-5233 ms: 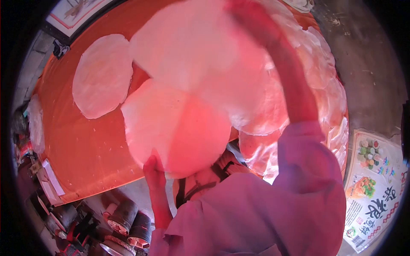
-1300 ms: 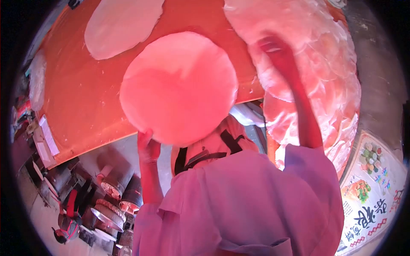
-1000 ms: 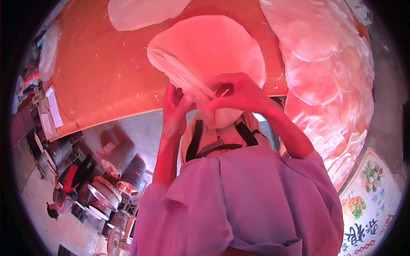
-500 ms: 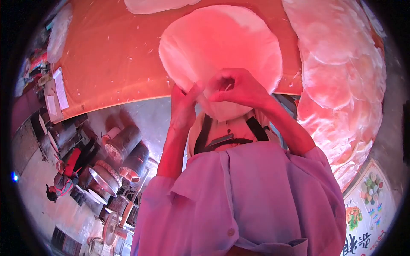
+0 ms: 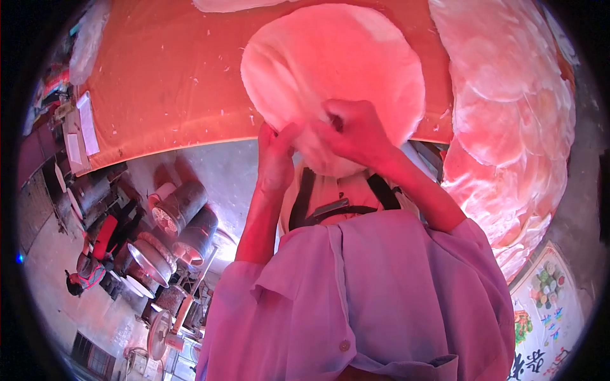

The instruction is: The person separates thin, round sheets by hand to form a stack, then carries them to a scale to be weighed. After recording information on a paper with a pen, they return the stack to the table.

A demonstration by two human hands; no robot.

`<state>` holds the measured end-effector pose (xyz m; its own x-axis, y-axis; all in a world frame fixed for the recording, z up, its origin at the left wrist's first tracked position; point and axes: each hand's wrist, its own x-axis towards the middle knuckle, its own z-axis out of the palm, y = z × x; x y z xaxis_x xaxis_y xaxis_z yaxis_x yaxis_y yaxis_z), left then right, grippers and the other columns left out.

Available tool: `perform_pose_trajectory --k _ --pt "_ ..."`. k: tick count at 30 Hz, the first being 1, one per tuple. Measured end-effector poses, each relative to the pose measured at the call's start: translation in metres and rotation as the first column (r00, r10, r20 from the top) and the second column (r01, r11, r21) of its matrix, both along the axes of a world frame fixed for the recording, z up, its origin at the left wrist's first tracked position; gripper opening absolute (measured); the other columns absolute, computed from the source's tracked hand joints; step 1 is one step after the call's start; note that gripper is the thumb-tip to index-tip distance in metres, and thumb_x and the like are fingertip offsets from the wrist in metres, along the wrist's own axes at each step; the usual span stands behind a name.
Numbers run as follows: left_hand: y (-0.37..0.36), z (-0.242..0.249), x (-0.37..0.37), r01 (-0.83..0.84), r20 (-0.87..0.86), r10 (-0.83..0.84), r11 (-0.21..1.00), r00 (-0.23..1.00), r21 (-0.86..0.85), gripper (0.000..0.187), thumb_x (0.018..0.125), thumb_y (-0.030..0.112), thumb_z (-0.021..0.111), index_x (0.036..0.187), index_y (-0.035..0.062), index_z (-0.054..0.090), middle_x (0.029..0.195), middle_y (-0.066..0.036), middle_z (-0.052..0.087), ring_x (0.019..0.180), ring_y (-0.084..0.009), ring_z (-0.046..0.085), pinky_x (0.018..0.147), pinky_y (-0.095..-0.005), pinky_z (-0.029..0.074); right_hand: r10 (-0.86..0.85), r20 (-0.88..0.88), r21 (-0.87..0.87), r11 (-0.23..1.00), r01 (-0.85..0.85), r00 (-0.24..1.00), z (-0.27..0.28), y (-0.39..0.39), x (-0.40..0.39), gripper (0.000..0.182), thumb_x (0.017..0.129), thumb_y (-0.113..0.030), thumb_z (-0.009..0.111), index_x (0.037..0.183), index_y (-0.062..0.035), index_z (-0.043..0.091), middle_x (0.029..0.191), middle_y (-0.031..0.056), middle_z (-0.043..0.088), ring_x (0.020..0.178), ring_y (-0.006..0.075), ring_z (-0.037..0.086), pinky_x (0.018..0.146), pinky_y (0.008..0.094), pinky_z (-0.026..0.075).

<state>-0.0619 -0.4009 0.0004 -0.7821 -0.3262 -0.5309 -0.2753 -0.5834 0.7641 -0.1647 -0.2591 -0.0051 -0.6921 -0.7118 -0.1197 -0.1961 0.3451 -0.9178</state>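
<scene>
A large, round, thin sheet (image 5: 356,57), pale and soft-looking under red light, lies partly over the orange-covered table, its lower part hanging past the near edge toward my body. My left hand (image 5: 277,155) grips the sheet's lower left rim, thumb on top and fingers underneath. On the sheet's lower middle, my right hand (image 5: 359,133) is closed, with thumb and fingertips pinching its surface. Folds run through the sheet near both hands. Exactly what lies between the right fingertips is partly hidden.
Many similar sheets overlap in a long pile (image 5: 508,114) on the right. Small white scraps dot the orange table cover (image 5: 171,82). Metal drums (image 5: 181,206) and basins stand on the floor at left, where another person (image 5: 86,276) is seen. A printed sign (image 5: 546,311) is at lower right.
My right hand's fingers have turned down and closed in toward my left hand. Folds in the sheet's left part are more marked. The view has shifted slightly.
</scene>
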Motion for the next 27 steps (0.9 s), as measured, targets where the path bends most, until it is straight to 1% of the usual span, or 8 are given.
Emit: perform_pose_trajectory --k 3,6,8,11,14,21,23,27 --pt "0.004 0.0 0.002 -0.05 0.026 0.053 0.994 0.998 -0.093 0.039 0.082 0.004 0.057 0.12 -0.0032 0.05 0.107 -0.008 0.062 0.096 -0.0163 0.06 0.083 -0.0285 0.047 0.061 -0.084 -0.011 0.998 -0.062 0.995 -0.016 -0.007 0.005 0.023 0.079 -0.019 0.063 0.071 0.0011 0.056 0.06 0.0179 0.055 0.055 0.0332 0.054 0.053 0.0361 0.044" --pt "-0.005 -0.018 0.015 -0.135 0.02 0.135 0.991 0.991 -0.014 0.044 0.08 0.001 0.055 0.123 -0.0045 0.048 0.114 -0.011 0.059 0.103 -0.0198 0.059 0.086 -0.0308 0.047 -0.137 0.019 0.038 0.99 0.136 0.99 -0.021 0.015 -0.018 0.024 0.081 -0.022 0.063 0.072 -0.0005 0.059 0.062 0.0189 0.055 0.054 0.0313 0.055 0.055 0.0372 0.045" --pt "-0.014 -0.027 0.025 -0.181 0.018 0.18 0.977 0.983 0.113 0.048 0.079 -0.001 0.054 0.126 -0.0048 0.045 0.119 -0.012 0.057 0.109 -0.0218 0.057 0.09 -0.0326 0.047 -0.256 0.28 0.007 0.964 0.265 0.925 -0.033 0.051 -0.053 0.018 0.084 -0.018 0.066 0.085 0.0001 0.065 0.068 -0.0058 0.056 0.061 0.0039 0.047 0.054 0.0246 0.04" --pt "-0.015 -0.032 0.03 -0.194 -0.004 0.202 0.947 0.979 0.254 0.056 0.079 -0.003 0.053 0.133 -0.0044 0.038 0.127 -0.014 0.052 0.117 -0.025 0.052 0.098 -0.0364 0.044 -0.287 0.435 -0.053 0.938 0.343 0.854 -0.027 0.063 -0.068 0.018 0.087 -0.018 0.063 0.091 -0.0005 0.065 0.072 -0.0065 0.055 0.064 0.0028 0.047 0.055 0.023 0.039" --pt "-0.007 -0.028 0.021 -0.195 0.077 0.19 0.978 0.979 0.076 0.055 0.081 -0.001 0.054 0.133 -0.0049 0.039 0.128 -0.015 0.052 0.119 -0.0261 0.051 0.099 -0.0373 0.044 -0.11 0.286 0.111 0.991 0.081 0.952 -0.04 0.035 -0.039 0.015 0.089 -0.017 0.06 0.093 -0.0026 0.065 0.073 -0.0056 0.056 0.066 0.0029 0.049 0.057 0.0225 0.041" --pt "-0.026 -0.05 0.044 -0.209 0.046 0.205 0.938 0.978 0.277 0.059 0.082 -0.001 0.055 0.137 -0.004 0.035 0.133 -0.016 0.047 0.123 -0.0288 0.048 0.101 -0.0396 0.043 -0.476 0.434 -0.013 0.846 0.534 0.765 0.04 0.115 -0.134 0.012 0.084 -0.013 0.063 0.091 -0.0037 0.067 0.079 -0.0018 0.061 0.07 0.0101 0.057 0.063 0.0268 0.048" --pt "-0.031 -0.071 0.052 -0.236 0.102 0.215 0.931 0.971 0.28 0.06 0.082 0.0 0.055 0.138 -0.0019 0.035 0.134 -0.015 0.047 0.123 -0.0293 0.048 0.102 -0.0411 0.042 -0.653 0.419 -0.194 0.614 0.765 0.63 0.087 0.135 -0.172 0.018 0.087 -0.016 0.058 0.096 -0.0027 0.066 0.086 0.0022 0.062 0.078 0.0128 0.058 0.066 0.0282 0.048" --pt "-0.026 -0.078 0.05 -0.275 0.107 0.254 0.919 0.961 0.283 0.057 0.084 0.002 0.052 0.138 -0.0023 0.035 0.136 -0.016 0.046 0.125 -0.0311 0.046 0.105 -0.0438 0.039 -0.415 0.472 -0.376 0.704 0.603 0.778 0.149 0.122 -0.247 0.016 0.085 -0.014 0.061 0.095 -0.0014 0.065 0.089 0.006 0.065 0.079 0.0158 0.061 0.068 0.0301 0.052"
